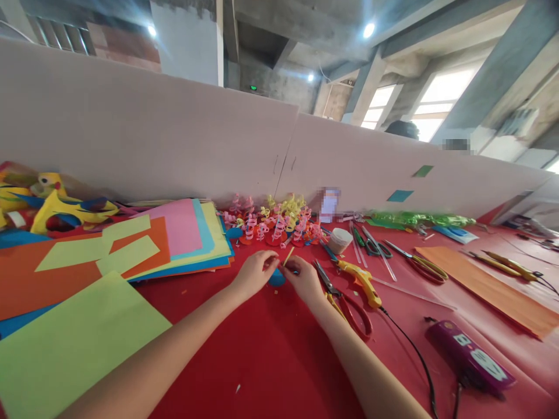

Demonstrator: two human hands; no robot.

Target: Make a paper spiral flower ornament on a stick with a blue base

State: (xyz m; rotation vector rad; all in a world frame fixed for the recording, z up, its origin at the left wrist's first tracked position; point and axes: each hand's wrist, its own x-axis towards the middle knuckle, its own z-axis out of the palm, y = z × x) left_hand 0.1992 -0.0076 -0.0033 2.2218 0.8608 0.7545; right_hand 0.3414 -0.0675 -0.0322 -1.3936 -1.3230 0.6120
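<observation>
My right hand (pixel 303 278) pinches a thin yellow paper strip (pixel 289 255) that sticks up from the fingertips. Close beside it, my left hand (pixel 255 271) has its thumb and fingers brought together; whether the strip's lower end is between them is hidden. Below both hands a blue paper disc (pixel 276 278) lies on the red table (pixel 262 361). Just beyond the fingertips stands a cluster of curled pink and yellow paper spirals (pixel 279 224) on small coloured bases.
Coloured paper sheets (pixel 87 343) are stacked at the left. Red-handled scissors (pixel 349 308), a yellow glue gun (pixel 361 282) with a cord, and a white cup (pixel 340 240) are right of my hands. Farther right lie orange paper (pixel 489 291) and a purple device (pixel 471 355). A white partition (pixel 174 134) stands behind.
</observation>
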